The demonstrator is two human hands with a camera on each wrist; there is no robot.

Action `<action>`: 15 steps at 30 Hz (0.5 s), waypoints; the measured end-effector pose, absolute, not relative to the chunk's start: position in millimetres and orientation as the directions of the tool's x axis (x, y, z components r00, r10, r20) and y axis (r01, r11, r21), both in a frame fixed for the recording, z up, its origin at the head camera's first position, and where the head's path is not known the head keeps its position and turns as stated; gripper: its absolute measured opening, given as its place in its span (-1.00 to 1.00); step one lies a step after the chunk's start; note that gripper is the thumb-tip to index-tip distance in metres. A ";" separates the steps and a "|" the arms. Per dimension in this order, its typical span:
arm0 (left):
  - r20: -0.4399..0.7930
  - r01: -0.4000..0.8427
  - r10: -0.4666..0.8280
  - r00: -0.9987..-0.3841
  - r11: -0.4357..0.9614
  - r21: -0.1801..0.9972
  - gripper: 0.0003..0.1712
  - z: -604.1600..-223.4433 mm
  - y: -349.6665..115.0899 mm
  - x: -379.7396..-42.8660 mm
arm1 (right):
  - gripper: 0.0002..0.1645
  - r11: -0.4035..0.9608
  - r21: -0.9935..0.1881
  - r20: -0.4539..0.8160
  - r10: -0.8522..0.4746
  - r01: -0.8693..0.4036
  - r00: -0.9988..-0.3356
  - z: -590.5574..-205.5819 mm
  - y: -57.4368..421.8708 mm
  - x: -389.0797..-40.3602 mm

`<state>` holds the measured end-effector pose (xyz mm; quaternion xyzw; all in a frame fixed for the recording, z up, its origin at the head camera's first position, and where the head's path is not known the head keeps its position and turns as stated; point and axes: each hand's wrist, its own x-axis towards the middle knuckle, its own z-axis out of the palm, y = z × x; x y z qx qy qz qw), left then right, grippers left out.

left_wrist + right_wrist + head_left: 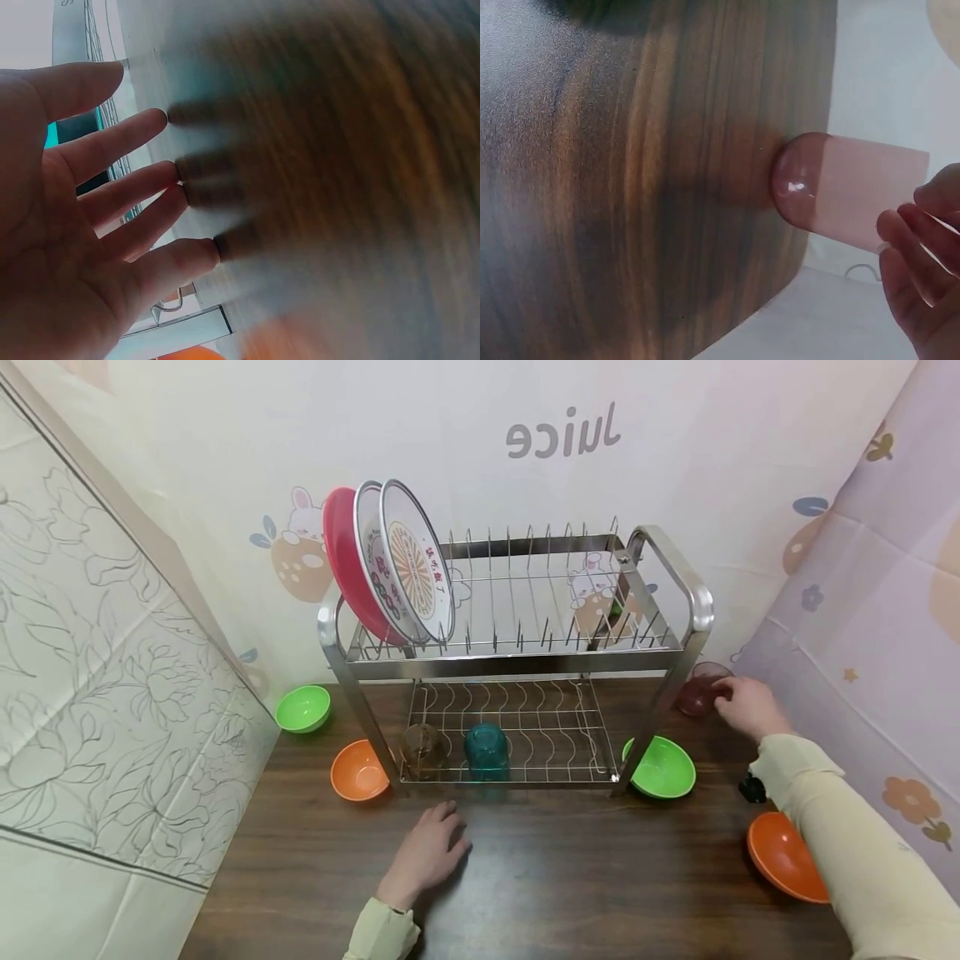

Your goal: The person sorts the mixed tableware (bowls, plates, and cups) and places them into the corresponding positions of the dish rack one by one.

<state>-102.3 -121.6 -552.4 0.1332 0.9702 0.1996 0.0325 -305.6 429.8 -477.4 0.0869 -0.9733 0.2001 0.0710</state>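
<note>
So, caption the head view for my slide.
Right hand at the pink cup, left hand before the rack of plates and cups.

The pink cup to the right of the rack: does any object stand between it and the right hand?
Nothing visible does. The right hand is at the rim of the pink cup; the right wrist view shows no other object between them.

Far wall (420,418): pale cloth — mirrored "Juice" lettering (564,433)
Left wall (82,635): white, flower outlines (161,664)
Right wall (847,627): pale, flower prints (911,797)
Table (570,877): dark wood grain — soft sheen
</note>
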 end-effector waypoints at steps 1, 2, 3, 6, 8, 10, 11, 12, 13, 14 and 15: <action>-0.014 0.244 0.272 -0.962 0.884 0.398 -0.60 -552.0 -121.6 -102.1 | -0.63 0.904 -0.381 0.169 -0.136 -0.192 -0.976 -479.0 430.7 -306.9; -0.019 0.242 0.273 -0.962 0.883 0.402 -0.60 -551.6 -121.4 -101.9 | -0.65 0.904 -0.384 0.172 -0.132 -0.190 -0.976 -480.6 431.4 -307.8; -0.023 0.242 0.274 -0.961 0.882 0.404 -0.60 -551.4 -121.2 -101.7 | -0.68 0.903 -0.386 0.178 -0.127 -0.188 -0.976 -481.8 431.7 -308.2; -0.034 0.240 0.277 -0.960 0.880 0.410 -0.59 -549.8 -120.5 -101.2 | -0.76 0.904 -0.381 0.218 -0.116 -0.194 -0.969 -484.8 431.6 -307.6; -0.033 0.242 0.279 -0.960 0.881 0.407 -0.59 -549.8 -120.5 -101.3 | -0.81 0.906 -0.374 0.242 -0.111 -0.198 -0.964 -486.8 431.7 -307.9; -0.028 0.246 0.281 -0.959 0.881 0.405 -0.59 -549.5 -121.0 -101.2 | -0.83 0.908 -0.371 0.254 -0.103 -0.195 -0.962 -488.0 431.3 -307.6; -0.025 0.247 0.280 -0.960 0.880 0.405 -0.59 -549.6 -121.2 -101.2 | -0.83 0.908 -0.372 0.259 -0.098 -0.193 -0.961 -488.0 430.8 -307.2; -0.021 0.249 0.281 -0.960 0.881 0.403 -0.59 -549.8 -121.5 -101.1 | -0.83 0.907 -0.375 0.263 -0.092 -0.190 -0.960 -487.7 430.3 -306.6; -0.018 0.251 0.281 -0.959 0.880 0.403 -0.59 -549.8 -121.8 -101.0 | -0.83 0.907 -0.377 0.270 -0.086 -0.188 -0.959 -486.9 429.1 -305.6; -0.014 0.253 0.282 -0.959 0.880 0.403 -0.59 -549.7 -122.1 -100.9 | -0.82 0.907 -0.377 0.277 -0.081 -0.186 -0.957 -485.6 427.9 -304.3; -0.010 0.254 0.282 -0.959 0.880 0.402 -0.59 -549.7 -122.4 -100.8 | -0.81 0.907 -0.380 0.281 -0.075 -0.183 -0.957 -484.2 426.7 -303.1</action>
